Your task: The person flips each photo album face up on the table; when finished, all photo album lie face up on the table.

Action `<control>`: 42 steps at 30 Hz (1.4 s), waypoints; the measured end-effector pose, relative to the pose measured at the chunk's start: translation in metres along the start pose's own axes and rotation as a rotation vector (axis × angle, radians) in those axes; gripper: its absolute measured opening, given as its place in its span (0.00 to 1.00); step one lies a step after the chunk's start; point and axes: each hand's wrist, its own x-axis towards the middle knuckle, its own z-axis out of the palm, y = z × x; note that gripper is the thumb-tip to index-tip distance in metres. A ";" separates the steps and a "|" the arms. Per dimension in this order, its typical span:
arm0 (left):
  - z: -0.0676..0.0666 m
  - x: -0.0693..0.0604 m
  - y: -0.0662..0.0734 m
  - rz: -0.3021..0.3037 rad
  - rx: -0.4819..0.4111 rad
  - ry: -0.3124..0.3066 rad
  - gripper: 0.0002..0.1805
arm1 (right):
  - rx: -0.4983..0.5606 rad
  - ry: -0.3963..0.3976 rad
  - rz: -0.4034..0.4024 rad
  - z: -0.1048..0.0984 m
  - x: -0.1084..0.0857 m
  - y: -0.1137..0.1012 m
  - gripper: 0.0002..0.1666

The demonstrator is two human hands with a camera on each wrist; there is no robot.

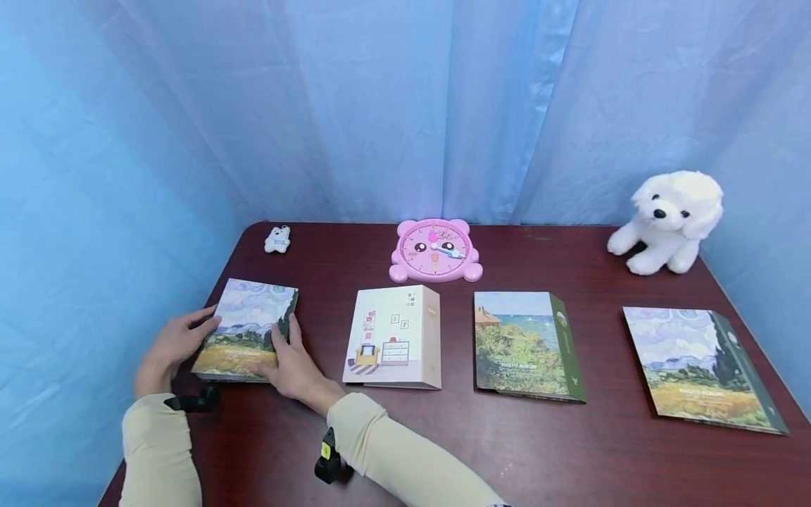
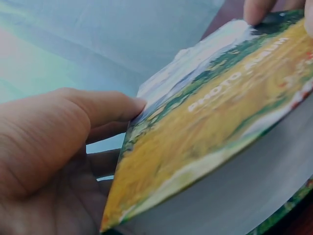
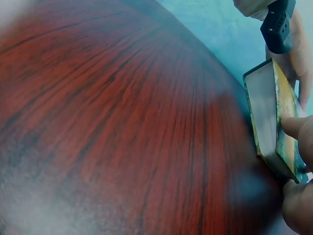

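Note:
A photo album (image 1: pixel 243 327) with a painted cover of clouds, trees and a yellow field lies at the table's left end. Along its left edge is my left hand (image 1: pixel 170 351), thumb on the cover's edge and fingers down the side, as the left wrist view shows with the album (image 2: pixel 195 127) and the hand (image 2: pixel 54 147). My right hand (image 1: pixel 296 362) grips the right side, thumb on the cover near the lower edge. In the right wrist view the album's white page edges (image 3: pixel 264 105) face the camera, beside my right thumb and fingers (image 3: pixel 299 166).
To the right lie a white illustrated album (image 1: pixel 386 334), a green-spined album (image 1: pixel 519 345) and another field-painting album (image 1: pixel 697 366). Behind them are a small white bear charm (image 1: pixel 277 239), a pink clock (image 1: pixel 434 250) and a white plush dog (image 1: pixel 671 222). Blue curtains (image 1: pixel 355 105) surround the table (image 1: pixel 507 458).

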 end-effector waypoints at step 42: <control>0.015 0.004 0.033 0.044 0.168 0.350 0.38 | 0.004 0.115 -0.081 -0.082 0.006 0.012 0.38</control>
